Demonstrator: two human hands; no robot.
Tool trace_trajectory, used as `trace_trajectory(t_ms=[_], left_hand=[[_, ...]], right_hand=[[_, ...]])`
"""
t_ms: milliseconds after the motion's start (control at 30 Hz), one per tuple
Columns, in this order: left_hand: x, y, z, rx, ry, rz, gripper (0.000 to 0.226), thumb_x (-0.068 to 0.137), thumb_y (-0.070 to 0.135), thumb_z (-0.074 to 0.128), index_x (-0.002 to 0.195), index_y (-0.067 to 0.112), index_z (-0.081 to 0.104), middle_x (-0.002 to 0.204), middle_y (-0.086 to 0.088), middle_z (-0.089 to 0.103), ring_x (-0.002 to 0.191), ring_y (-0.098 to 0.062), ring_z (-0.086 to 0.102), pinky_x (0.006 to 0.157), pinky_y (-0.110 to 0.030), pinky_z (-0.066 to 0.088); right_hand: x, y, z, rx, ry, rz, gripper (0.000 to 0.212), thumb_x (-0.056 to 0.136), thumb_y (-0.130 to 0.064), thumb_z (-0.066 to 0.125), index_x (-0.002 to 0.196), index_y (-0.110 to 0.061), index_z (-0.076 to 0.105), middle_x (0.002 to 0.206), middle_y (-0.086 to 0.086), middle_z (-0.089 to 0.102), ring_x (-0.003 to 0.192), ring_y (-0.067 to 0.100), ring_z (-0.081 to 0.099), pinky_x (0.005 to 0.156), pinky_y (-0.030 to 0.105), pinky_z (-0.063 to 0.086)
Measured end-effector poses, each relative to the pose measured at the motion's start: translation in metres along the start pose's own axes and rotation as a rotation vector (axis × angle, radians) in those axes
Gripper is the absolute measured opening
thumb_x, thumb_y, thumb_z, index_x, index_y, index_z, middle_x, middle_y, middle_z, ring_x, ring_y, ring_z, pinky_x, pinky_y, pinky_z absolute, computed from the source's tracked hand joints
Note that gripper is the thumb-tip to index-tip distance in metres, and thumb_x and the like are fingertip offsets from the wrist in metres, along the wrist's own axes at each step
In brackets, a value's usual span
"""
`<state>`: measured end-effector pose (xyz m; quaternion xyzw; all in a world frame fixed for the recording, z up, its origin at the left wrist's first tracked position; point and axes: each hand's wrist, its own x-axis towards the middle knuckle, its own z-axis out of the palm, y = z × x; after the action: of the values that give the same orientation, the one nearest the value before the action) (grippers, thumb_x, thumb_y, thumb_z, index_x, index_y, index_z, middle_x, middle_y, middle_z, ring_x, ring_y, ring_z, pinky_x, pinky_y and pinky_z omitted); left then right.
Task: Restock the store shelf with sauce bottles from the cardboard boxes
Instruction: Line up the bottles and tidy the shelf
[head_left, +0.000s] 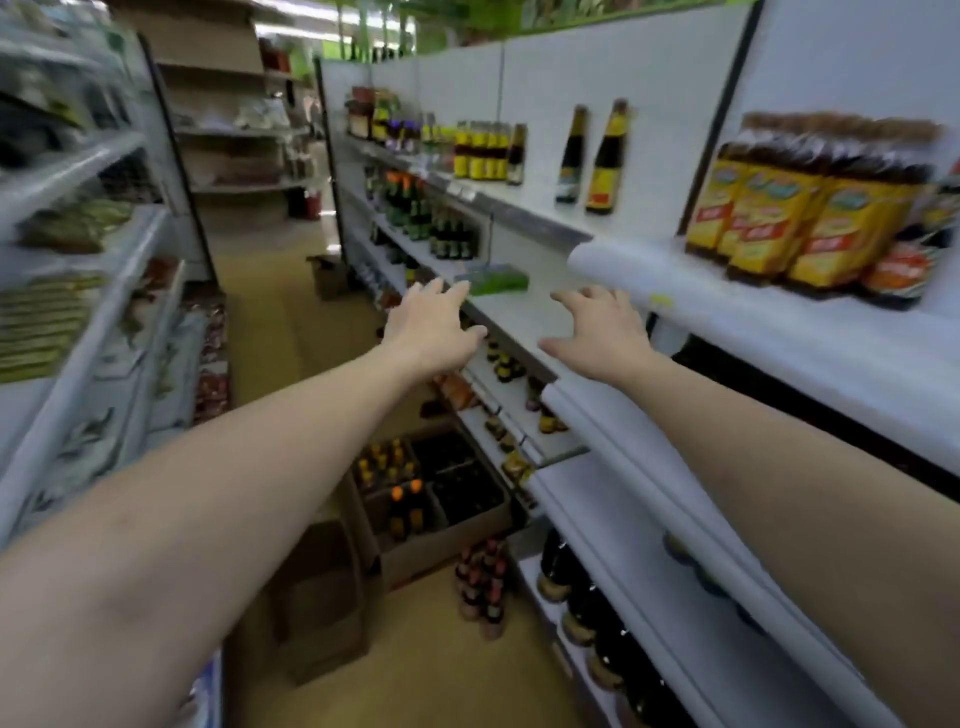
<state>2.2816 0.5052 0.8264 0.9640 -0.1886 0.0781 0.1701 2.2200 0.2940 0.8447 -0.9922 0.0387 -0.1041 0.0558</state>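
Shelving on the aisle's left (104, 249): white metal tiers. Stock blurred, so its kind cannot be told.
Plain carton (317, 597): brown cardboard, on the tan floor just left of the open box. Contents not visible.
Left hand (431, 327): arm stretched forward, fingers straight and spread, holding nothing. It hovers at the front edge of the mid shelf.
Open box (488, 525): brown cardboard with dividers, on the floor against the shelf base, below the left hand.
Orange-capped bottles (405, 506): dark sauce bottles, upright in the open box's left compartments. Right compartments hold darker bottles, caps unclear.
Red-capped bottles (480, 587): small dark ones, clustered upright on the floor just beside the open box, on the viewer's side.
Green pack (493, 278): flat, lying on the mid shelf beyond the hands.
Mid shelf (519, 317): white metal, bare patch between the two hands.
Right hand (597, 332): fingers spread and slightly bent, gripping nothing, above the mid shelf's front edge.
Tall dark bottles (607, 158): two, glass, upright on the top shelf, apart from each other.
Yellow-labelled bottles (810, 208): brown-capped group, packed close on the top shelf, far right.
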Motion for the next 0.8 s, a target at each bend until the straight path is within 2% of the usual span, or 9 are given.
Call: trace_trajectory(t_ms=[167,300,700,800], left_hand=[[0.015,-0.075,0.038,-0.005,-0.062,-0.153,0.076,0.101,0.056,0.055,0.164,0.027,0.023,0.171,-0.009,0.02,0.157,-0.034,0.017,0.122,-0.05,0.033],[0.041,-0.12,0.079,-0.021,-0.105,-0.303,0.078,0.1,0.056,0.057,0.164,0.027,0.023,0.171,-0.009,0.02,0.156,-0.032,0.019,0.121,-0.048,0.034],[0.12,-0.22,0.188,-0.086,-0.271,-0.603,0.077,0.101,0.05,0.059,0.164,0.025,0.024,0.171,-0.01,0.018,0.155,-0.032,0.022,0.122,-0.044,0.033],[0.143,-0.243,0.211,-0.115,-0.299,-0.637,0.076,0.1,0.048,0.061,0.163,0.026,0.026,0.171,-0.01,0.019,0.155,-0.033,0.022,0.122,-0.043,0.032]], right_hand=[[0.058,-0.054,0.071,0.034,-0.104,-0.053,0.073,0.096,-0.056,0.062,0.156,-0.026,0.035,0.15,0.014,0.043,0.138,0.038,0.035,0.111,0.048,0.04],[0.106,-0.077,0.133,0.027,-0.19,-0.081,0.08,0.093,-0.061,0.064,0.158,-0.027,0.031,0.152,0.014,0.039,0.141,0.04,0.033,0.113,0.052,0.039],[0.252,-0.093,0.292,0.078,-0.558,-0.094,0.083,0.094,-0.061,0.063,0.161,-0.028,0.026,0.16,0.014,0.028,0.147,0.041,0.024,0.115,0.051,0.035],[0.277,-0.099,0.331,0.071,-0.628,-0.102,0.083,0.092,-0.061,0.066,0.158,-0.026,0.03,0.159,0.015,0.03,0.146,0.042,0.027,0.116,0.054,0.036]])
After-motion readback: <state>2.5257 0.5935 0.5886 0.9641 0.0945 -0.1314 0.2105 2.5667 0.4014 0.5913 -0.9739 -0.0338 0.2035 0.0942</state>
